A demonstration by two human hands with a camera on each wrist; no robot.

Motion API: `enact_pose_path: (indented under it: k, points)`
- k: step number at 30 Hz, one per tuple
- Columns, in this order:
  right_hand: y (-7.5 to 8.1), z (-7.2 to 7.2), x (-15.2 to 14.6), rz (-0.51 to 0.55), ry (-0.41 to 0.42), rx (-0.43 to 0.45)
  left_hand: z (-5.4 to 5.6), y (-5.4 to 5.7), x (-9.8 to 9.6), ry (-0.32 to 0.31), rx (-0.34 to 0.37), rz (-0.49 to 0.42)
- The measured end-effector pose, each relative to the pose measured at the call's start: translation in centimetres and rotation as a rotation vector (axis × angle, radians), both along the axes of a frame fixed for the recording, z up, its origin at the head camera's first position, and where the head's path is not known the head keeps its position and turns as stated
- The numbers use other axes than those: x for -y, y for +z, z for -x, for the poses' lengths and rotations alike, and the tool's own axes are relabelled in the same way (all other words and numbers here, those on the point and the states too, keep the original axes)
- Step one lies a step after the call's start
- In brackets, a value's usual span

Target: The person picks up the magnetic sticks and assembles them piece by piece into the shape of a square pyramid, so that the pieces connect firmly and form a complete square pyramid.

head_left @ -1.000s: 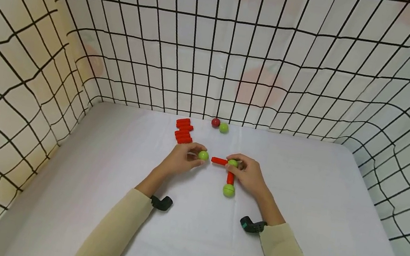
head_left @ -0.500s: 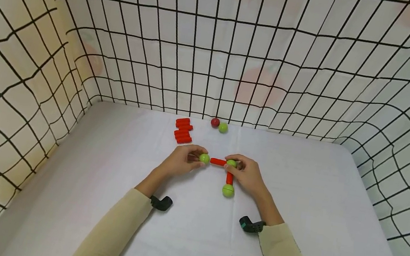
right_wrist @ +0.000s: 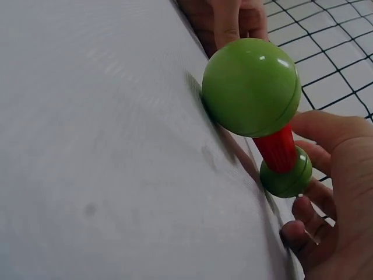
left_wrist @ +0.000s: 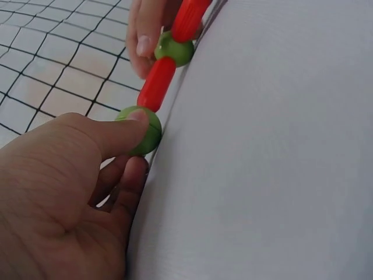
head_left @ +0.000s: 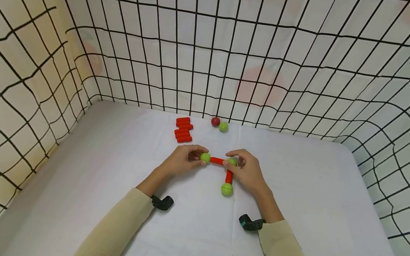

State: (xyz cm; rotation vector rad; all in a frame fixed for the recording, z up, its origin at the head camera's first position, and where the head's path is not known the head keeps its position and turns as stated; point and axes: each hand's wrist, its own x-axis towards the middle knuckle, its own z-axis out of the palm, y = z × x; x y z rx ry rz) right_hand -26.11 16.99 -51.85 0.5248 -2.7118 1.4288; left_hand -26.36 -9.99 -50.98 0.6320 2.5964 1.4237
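Note:
My left hand (head_left: 182, 159) pinches a light green ball (head_left: 205, 157) between thumb and fingers. A red rod (head_left: 217, 161) runs from that ball to a second green ball (left_wrist: 175, 49) at the corner. Around this corner ball curl the thumb and fingers of my right hand (head_left: 246, 170), partly covering it in the head view. A second red rod (head_left: 229, 177) leads from the corner toward me and ends in another green ball (head_left: 226, 189), which looms large in the right wrist view. Together the pieces make an L shape on the white cloth.
Several loose red rods (head_left: 183, 129) lie in a stack beyond my left hand. Farther back, a dark red ball (head_left: 216, 121) and a green ball (head_left: 223, 127) sit side by side. Black wire grid (head_left: 217, 49) borders the white-covered table (head_left: 187, 241) at the back and sides.
My left hand has brought its green ball slightly right, closing the gap to the red rod's end. My right index finger has lifted a little off the corner ball.

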Motion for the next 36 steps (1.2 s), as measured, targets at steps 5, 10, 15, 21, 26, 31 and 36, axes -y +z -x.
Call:
enact_pose_path:
  k: [5, 10, 15, 21, 26, 31, 36]
  points:
    - [0.1, 0.5, 0.7, -0.011, 0.098, 0.041, 0.0, 0.3, 0.2, 0.01, 0.0, -0.007]
    - [0.0, 0.4, 0.9, -0.011, 0.097, 0.086, 0.2, 0.6, 0.8, 0.092, -0.082, 0.014]
    - [0.2, -0.2, 0.8, -0.002, 0.084, 0.101, 0.7, 0.9, 2.0, 0.242, -0.213, 0.172]
    - [0.4, -0.8, 0.4, -0.012, 0.045, 0.085, 0.9, 1.5, 2.9, 0.314, -0.208, 0.373]
    - [0.5, -1.1, 0.1, -0.055, 0.021, 0.049, 1.0, 1.6, 3.3, 0.301, -0.197, 0.426]
    - [0.8, -1.7, -0.3, -0.069, 0.009, 0.057, 1.0, 1.5, 3.4, 0.295, -0.233, 0.373]
    - [1.3, -2.4, -0.7, -0.087, 0.013, 0.076, 1.0, 1.1, 3.4, 0.298, -0.27, 0.345]
